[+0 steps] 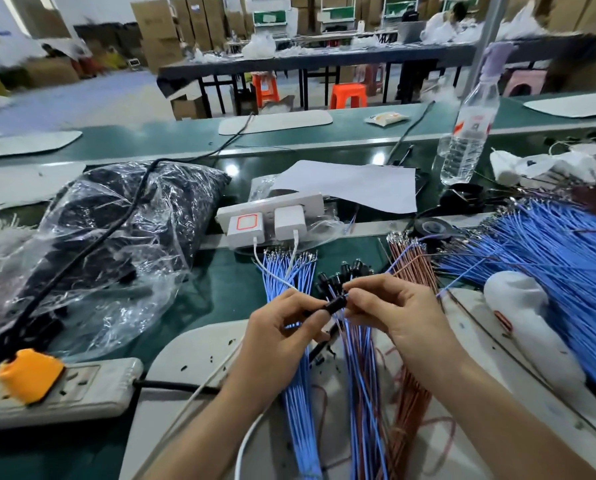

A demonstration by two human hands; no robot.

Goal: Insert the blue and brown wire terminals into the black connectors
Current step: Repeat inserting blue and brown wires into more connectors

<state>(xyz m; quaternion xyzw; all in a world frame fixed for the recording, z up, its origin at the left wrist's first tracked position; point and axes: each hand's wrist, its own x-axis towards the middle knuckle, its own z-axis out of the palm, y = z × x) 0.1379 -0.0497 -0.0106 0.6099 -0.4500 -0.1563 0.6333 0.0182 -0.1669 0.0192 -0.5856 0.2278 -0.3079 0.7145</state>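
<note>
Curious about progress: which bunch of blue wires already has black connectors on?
The middle blue-and-brown wire bunch; the all-blue bunch left of it and big blue pile at right show bare metal terminals.

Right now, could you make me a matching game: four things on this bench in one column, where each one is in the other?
Things:
1. clear plastic water bottle
2. orange plastic plug
3. small black connector
4. white sheet of paper
Places:
A. pinched between the left hand and right hand
B. on the white power strip, near left
C. standing at far right
D. lying behind the white chargers
Pairs: 1-C, 2-B, 3-A, 4-D
</note>
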